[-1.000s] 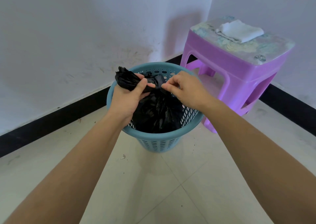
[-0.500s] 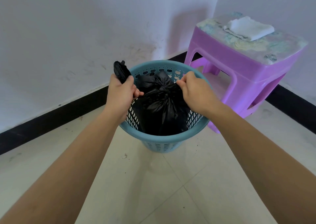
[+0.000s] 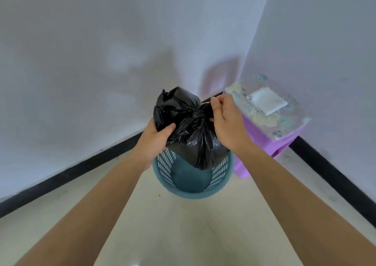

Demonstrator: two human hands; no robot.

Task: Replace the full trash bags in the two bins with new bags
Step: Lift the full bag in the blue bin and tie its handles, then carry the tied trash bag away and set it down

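At frame centre, the left hand [image 3: 156, 138] grips the knotted black trash bag [image 3: 195, 141] and the right hand [image 3: 226, 123] pinches its flap. It hangs over the blue bin [image 3: 189, 192].

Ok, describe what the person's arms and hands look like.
The left forearm and right forearm are bare, no sleeves in view. The left hand and right hand wear no gloves; no watch, ring or bracelet shows.

The bag [image 3: 195, 143] hides the left hand's [image 3: 154, 141] fingers and bin's [image 3: 191, 193] far rim.
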